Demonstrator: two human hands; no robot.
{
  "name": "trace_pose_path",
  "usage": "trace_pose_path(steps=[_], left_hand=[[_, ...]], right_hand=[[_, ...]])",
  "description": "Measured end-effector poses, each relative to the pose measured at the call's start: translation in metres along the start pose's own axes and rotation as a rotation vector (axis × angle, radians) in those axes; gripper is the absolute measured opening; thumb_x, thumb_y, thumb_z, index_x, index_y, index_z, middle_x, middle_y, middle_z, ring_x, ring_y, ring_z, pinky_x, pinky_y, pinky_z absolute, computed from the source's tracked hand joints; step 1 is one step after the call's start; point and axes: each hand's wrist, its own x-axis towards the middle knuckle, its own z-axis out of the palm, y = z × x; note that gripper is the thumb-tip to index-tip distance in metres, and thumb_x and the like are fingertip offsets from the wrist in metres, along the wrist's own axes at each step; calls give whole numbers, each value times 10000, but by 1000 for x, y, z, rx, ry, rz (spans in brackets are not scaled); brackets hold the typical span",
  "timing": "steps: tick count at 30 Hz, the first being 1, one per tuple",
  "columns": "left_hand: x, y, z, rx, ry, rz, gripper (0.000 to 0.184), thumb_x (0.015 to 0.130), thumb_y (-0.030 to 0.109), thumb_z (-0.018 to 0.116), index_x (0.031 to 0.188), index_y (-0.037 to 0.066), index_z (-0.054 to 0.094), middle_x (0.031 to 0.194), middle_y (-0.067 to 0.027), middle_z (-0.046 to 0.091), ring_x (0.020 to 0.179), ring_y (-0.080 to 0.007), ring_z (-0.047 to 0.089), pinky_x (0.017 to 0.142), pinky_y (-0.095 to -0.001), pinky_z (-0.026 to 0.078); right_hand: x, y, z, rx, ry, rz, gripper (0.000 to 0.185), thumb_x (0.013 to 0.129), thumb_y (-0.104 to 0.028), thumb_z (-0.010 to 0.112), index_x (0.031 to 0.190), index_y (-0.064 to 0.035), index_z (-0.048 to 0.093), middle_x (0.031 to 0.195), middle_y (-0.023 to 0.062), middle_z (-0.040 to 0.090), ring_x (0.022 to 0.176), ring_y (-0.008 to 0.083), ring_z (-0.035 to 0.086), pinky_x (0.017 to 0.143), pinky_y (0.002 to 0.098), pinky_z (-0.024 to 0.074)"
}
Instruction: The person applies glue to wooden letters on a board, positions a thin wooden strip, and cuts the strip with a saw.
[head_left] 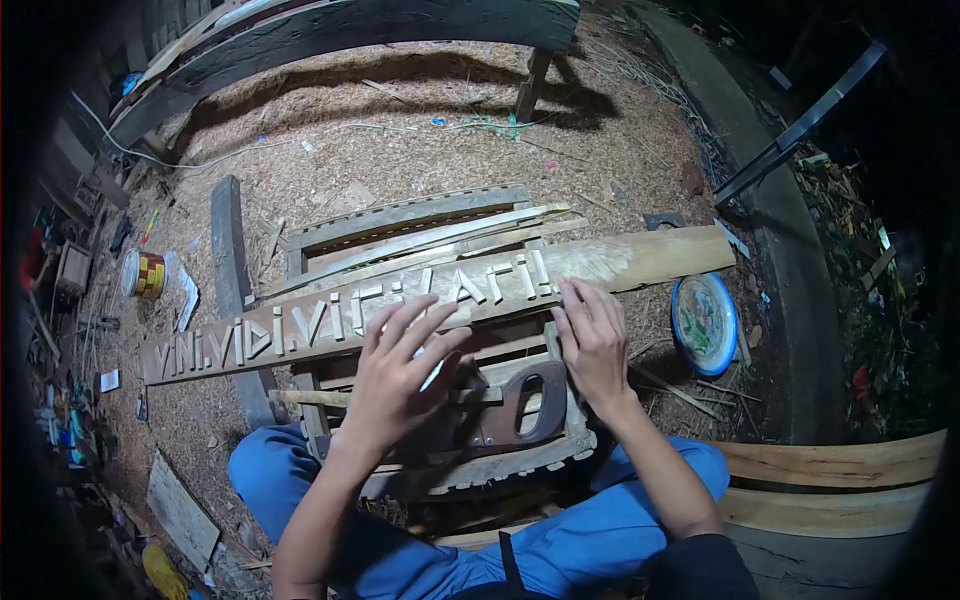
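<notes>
A long wooden plank (650,262) lies across a slatted wooden frame before me, with raised pale wooden strips (262,336) forming letters along it. They appear to read "VINI. VIDI. VICI", then "ARI!!". My left hand (402,372) hovers in front of the plank's middle, fingers spread and nothing visible in it; it partly covers the letters behind. The fingertips of my right hand (594,338) are drawn together at the plank, just right of the last exclamation mark. Whatever they pinch is hidden. Below the plank, a handsaw (542,402) with a dark handle rests between my hands on the frame.
A blue-rimmed enamel tray (733,325) sits right of the plank. At left stand a patterned tin (143,274) and a grey timber (228,235) under the plank. Wood shavings cover the ground. A heavy bench (370,35) spans the back; curved boards (840,462) lie at right.
</notes>
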Motion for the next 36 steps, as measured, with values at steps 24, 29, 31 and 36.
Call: trace_pose_path(steps=[24,29,31,36], left_hand=[[-103,-44,-75,-92,32,-134,470,905,312,761,1310,105,643,1259,-103,682,1199,-280,617,1073,-417,432],[-96,-44,-66,-73,-111,-95,636,852,354,806,1407,125,594,1122,-93,700,1086,-265,642,1064,-419,426],[-94,-44,-61,-52,-80,-91,645,836,313,817,1411,126,591,1080,-86,699,1055,-260,646,1053,-417,429],[-84,-36,-61,-96,-76,-124,691,788,180,837,1428,128,581,974,-53,694,962,-233,659,1016,-405,434]], right_hand=[[16,-150,-3,152,-155,-596,477,817,-215,828,1260,-96,698,1194,61,686,1120,245,636,1009,442,435],[11,-140,8,159,-206,-588,455,838,-235,820,1252,-97,690,1163,65,684,1106,244,636,999,432,434],[10,-139,13,175,-215,-583,460,836,-227,821,1258,-99,689,1170,65,683,1111,252,634,1005,435,434],[22,-148,17,206,-227,-600,408,872,-259,787,1238,-105,692,1160,68,684,1098,233,638,1005,437,433]])
